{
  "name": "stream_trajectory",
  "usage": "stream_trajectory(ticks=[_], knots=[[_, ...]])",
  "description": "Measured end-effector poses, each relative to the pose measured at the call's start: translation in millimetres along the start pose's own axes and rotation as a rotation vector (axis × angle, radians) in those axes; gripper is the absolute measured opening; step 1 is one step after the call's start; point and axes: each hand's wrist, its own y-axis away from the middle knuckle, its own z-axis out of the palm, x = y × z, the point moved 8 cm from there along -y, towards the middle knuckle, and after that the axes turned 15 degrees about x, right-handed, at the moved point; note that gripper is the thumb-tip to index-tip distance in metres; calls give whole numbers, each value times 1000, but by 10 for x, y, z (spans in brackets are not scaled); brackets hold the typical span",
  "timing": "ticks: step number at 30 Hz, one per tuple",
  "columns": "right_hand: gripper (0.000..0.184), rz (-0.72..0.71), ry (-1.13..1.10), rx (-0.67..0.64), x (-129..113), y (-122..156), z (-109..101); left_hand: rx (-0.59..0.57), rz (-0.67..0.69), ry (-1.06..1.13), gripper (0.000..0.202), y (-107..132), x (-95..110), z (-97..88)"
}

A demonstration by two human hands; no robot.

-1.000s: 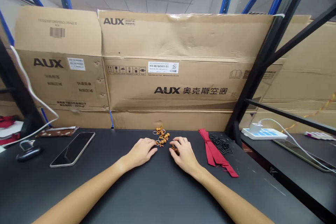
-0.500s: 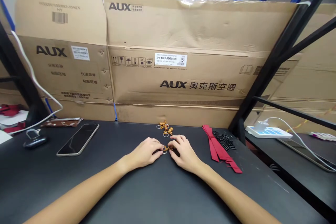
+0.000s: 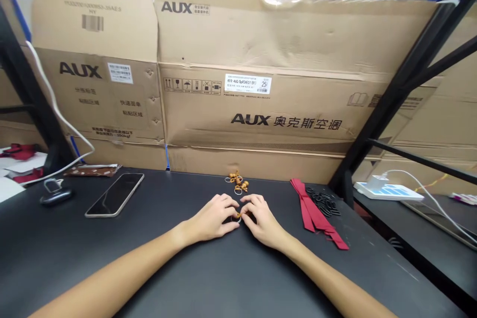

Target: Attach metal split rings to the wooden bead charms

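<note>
Between my fingertips lies a small keychain with a metal ring and orange cord, low over the black table. My left hand pinches it from the left, by the ring. From the right, the thumb and forefinger of my right hand close on its cord end; those fingers hide most of the rest. Just beyond my hands, several similar keychains with orange-brown, gourd-like beads and metal rings lie in a small pile.
Red fabric strips and a heap of black clips or rings lie to the right. A phone, a dark glossy case and a brown packet are at left. Cardboard walls the back; a power strip sits beyond a black post.
The view has shifted slightly. My left thumb and fingers have shifted on the keychain's ring, and less of the keychain shows. Both hands stay close together in front of the pile.
</note>
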Motion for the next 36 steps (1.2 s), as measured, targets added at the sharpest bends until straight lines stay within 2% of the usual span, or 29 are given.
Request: stream_trajectory(ticks=[5, 13, 24, 28, 36], knots=[[10, 48, -70, 22, 34, -8, -12, -9, -36, 38, 18, 3, 36, 43], [13, 47, -41, 16, 72, -12, -47, -7, -160, 178, 18, -1, -95, 32], [15, -2, -122, -110, -31, 16, -45, 7, -283, 287, 20, -23, -193, 20], [10, -25, -103, -87, -40, 12, -51, 23, -295, 315, 20, -34, -187, -1], [13, -100, 25, -3, -96, 5, -90, 31, -290, 301, 13, -14, -129, -14]])
